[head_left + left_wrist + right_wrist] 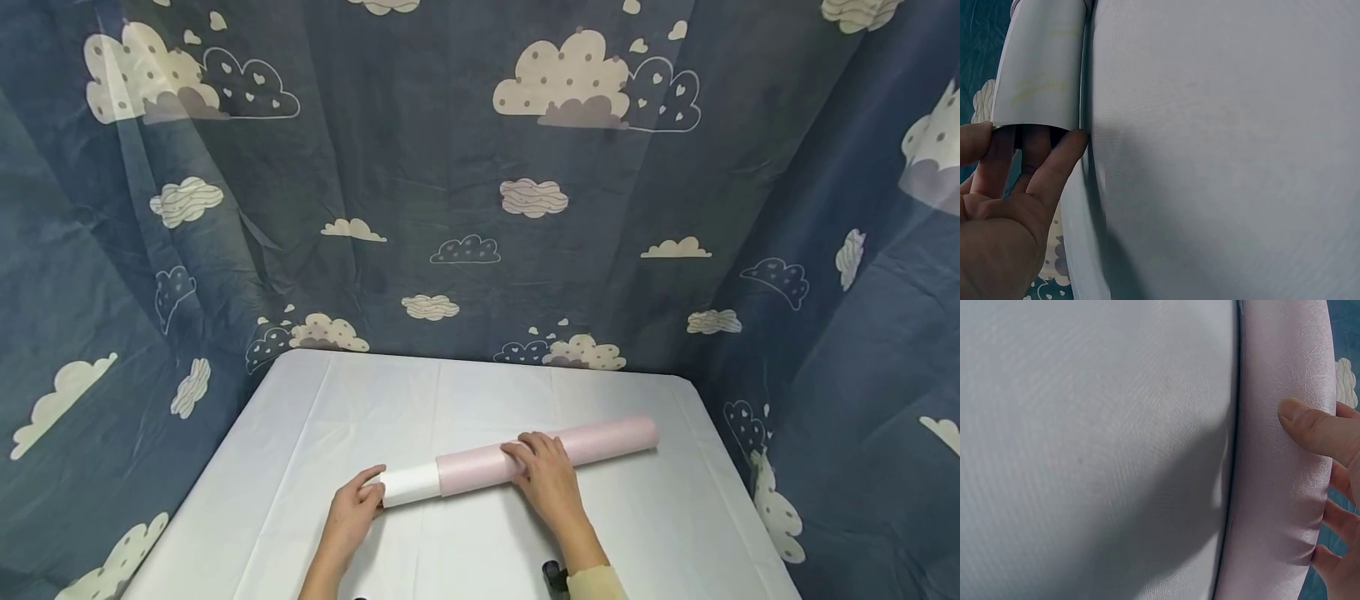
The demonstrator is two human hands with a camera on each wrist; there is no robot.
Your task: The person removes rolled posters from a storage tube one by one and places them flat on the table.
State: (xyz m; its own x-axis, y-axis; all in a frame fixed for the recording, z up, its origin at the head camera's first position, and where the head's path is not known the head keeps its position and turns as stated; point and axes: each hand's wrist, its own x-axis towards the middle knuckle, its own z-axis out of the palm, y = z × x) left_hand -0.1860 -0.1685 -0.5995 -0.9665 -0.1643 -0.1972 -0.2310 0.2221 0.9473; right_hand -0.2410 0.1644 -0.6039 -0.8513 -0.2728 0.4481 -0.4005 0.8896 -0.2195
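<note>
Long roll [517,461] lying across the white tabletop [315,433], slanted from lower left up to the right — pink outer wrap over most of its length, a white inner layer [409,485] sticking out at the left end. Left hand [352,510] at that white end, thumb and fingers pinching the rim; from the left wrist view, fingertips [1066,145] pressed against the open edge of the white layer [1041,62], two of them tucked into the dark hollow. Right hand [546,479] laid palm-down on the pink part near the middle, fingers bent over the top of the roll and gripping it; from the right wrist view, thumb [1310,428] pressing the textured pink surface [1272,487], other fingertips curled round the far side. Roll resting on the tabletop near the front centre, well apart from the back edge. Dark blue cloth [465,167] with cloud prints hanging behind and on both sides. Small dark object [553,577] just beside the right wrist — too cut off to identify.
</note>
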